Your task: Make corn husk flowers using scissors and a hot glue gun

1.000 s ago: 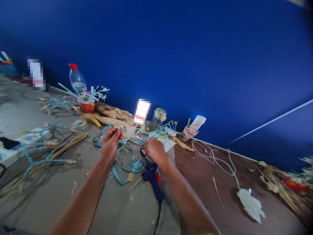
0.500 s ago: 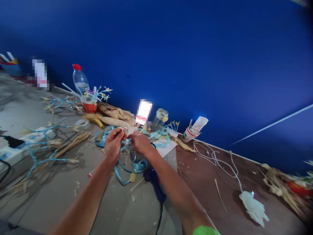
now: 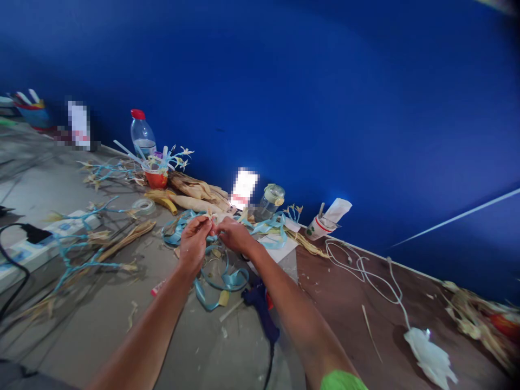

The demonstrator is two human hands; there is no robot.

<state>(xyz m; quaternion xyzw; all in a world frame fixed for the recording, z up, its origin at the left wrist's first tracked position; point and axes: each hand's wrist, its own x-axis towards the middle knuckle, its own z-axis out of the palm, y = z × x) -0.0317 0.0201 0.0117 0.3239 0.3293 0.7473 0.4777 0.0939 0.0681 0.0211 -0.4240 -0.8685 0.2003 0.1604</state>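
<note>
Pinched in the fingertips of my left hand (image 3: 194, 239) is a small pale husk flower (image 3: 209, 213), partly covered by the fingers. My right hand (image 3: 236, 236) is closed close beside it, its fingertips almost meeting the left ones; whatever it grips is hidden. Loops of light blue ribbon (image 3: 235, 280) lie below and around both hands. A dark blue glue gun (image 3: 262, 314) rests on the table under my right forearm, its cord running toward the front edge.
Blue-wrapped branches (image 3: 69, 260) and a white power strip (image 3: 30, 254) lie at left. Dried husks (image 3: 199, 189), a red tub (image 3: 156, 179), a bottle (image 3: 143, 138) and a jar (image 3: 270, 201) line the blue wall. A white cable (image 3: 377, 290) crosses the right side.
My right hand has come nearer to the left one, narrowing the gap between their fingertips. The whole scene sits slightly farther right in view as the camera has turned a little.
</note>
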